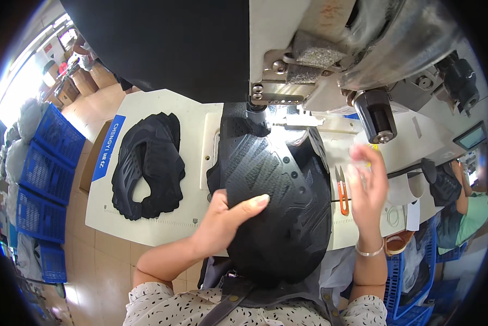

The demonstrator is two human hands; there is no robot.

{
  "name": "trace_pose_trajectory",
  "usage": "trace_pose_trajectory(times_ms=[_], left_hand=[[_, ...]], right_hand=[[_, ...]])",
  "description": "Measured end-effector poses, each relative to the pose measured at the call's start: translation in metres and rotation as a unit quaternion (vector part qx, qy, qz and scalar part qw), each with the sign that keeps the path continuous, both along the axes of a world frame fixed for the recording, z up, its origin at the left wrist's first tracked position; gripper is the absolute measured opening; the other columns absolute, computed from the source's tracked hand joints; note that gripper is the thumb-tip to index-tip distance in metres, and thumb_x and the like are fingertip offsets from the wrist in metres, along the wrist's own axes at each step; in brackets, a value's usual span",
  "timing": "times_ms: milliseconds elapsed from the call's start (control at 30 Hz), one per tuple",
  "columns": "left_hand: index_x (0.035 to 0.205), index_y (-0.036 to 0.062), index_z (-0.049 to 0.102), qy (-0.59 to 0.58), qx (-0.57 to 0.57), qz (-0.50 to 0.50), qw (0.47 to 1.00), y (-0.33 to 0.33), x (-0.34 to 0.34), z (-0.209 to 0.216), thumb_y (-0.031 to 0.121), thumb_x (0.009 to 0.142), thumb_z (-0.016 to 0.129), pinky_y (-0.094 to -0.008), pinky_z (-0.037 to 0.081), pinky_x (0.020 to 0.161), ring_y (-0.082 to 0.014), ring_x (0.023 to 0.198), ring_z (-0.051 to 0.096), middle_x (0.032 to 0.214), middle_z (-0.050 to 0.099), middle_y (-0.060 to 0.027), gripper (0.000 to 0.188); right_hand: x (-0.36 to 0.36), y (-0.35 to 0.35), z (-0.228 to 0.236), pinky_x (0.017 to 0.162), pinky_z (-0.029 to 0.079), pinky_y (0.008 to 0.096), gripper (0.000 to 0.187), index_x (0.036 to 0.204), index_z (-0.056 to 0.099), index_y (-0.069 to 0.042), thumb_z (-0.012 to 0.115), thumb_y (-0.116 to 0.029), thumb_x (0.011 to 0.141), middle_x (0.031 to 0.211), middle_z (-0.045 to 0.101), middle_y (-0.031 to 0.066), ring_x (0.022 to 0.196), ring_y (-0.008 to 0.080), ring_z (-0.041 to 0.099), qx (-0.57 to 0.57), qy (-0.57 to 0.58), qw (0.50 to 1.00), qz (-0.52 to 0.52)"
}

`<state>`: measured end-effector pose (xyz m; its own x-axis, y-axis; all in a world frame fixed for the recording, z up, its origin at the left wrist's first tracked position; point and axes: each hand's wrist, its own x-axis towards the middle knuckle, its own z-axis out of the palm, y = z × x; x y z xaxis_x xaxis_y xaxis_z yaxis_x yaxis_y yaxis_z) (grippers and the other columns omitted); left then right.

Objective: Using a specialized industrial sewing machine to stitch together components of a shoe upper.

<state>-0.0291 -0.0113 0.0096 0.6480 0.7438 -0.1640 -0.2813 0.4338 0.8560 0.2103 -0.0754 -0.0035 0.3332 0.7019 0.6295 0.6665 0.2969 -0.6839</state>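
Note:
A black textured shoe upper (266, 179) lies flat under the head of a sewing machine (309, 70), its far end below the lit needle area. My left hand (227, 220) grips its left side, thumb on top and the other fingers hidden beneath. To the right of the piece, my right hand (368, 187) is raised off the table, fingers apart and slightly blurred, with nothing visible in them. Just left of that hand lie orange-handled thread snips (342, 190). A stack of similar black uppers (149, 165) rests on the table at the left.
The pale machine table (200, 231) carries a blue label strip along its left edge. Stacked blue crates (45, 174) stand on the floor at left. Another blue crate (396, 277) and a brown bowl (399, 243) are at right. A person in green (475, 217) sits at far right.

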Motion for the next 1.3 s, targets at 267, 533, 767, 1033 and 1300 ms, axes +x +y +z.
trace_pose_trajectory(times_ms=[267, 533, 767, 1033, 1300], left_hand=[[0.107, -0.0053, 0.053, 0.063, -0.003, -0.033, 0.997, 0.039, -0.024, 0.017, 0.008, 0.072, 0.062, -0.0272, 0.049, 0.075, -0.0166, 0.083, 0.061, 0.093, 0.061, -0.0102, 0.039], [0.106, -0.0059, 0.054, 0.054, 0.051, -0.056, 0.996, 0.053, -0.028, 0.010, 0.009, 0.072, 0.062, -0.0267, 0.049, 0.074, -0.0161, 0.081, 0.061, 0.091, 0.062, -0.0103, 0.038], [0.096, -0.0102, 0.055, 0.052, 0.068, 0.085, 0.993, 0.018, -0.030, 0.002, 0.013, 0.080, 0.058, -0.0254, 0.049, 0.064, -0.0180, 0.071, 0.061, 0.083, 0.062, -0.0111, 0.029], [0.095, -0.0064, 0.060, 0.068, 0.168, 0.133, 0.974, -0.003, -0.029, -0.004, 0.005, 0.084, 0.060, -0.0231, 0.047, 0.069, -0.0085, 0.076, 0.056, 0.087, 0.063, -0.0052, 0.016], [0.097, -0.0065, 0.059, 0.052, 0.217, 0.157, 0.962, 0.000, -0.026, 0.000, 0.005, 0.084, 0.059, -0.0237, 0.047, 0.072, -0.0096, 0.078, 0.057, 0.090, 0.063, -0.0068, 0.018]], right_hand=[[0.044, 0.065, -0.013, 0.095, 0.035, 0.0316, 0.055, 0.126, 0.040, -0.003, 0.064, -0.013, 0.078, 0.110, 0.055, 0.0051, 0.105, 0.0157, 0.048, -0.201, 0.256, 0.902, 0.283], [0.024, 0.011, 0.027, 0.077, 0.045, 0.0229, 0.026, 0.104, 0.054, 0.002, 0.061, -0.012, 0.083, 0.095, 0.060, 0.0026, 0.084, 0.0068, 0.053, -0.167, 0.322, 0.901, 0.236], [-0.011, -0.012, 0.014, 0.077, 0.044, 0.0218, 0.031, 0.108, 0.051, 0.001, 0.062, -0.012, 0.082, 0.098, 0.059, 0.0036, 0.086, 0.0077, 0.054, -0.110, 0.444, 0.863, 0.215], [-0.050, -0.034, -0.013, 0.095, 0.035, 0.0280, 0.047, 0.119, 0.041, 0.004, 0.064, -0.008, 0.080, 0.118, 0.049, 0.0093, 0.111, 0.0147, 0.045, -0.061, 0.472, 0.841, 0.257], [-0.059, -0.042, -0.006, 0.060, 0.052, 0.0256, 0.030, 0.111, 0.046, 0.003, 0.055, -0.012, 0.086, 0.095, 0.060, 0.0108, 0.071, 0.0143, 0.060, -0.045, 0.437, 0.888, 0.133]])
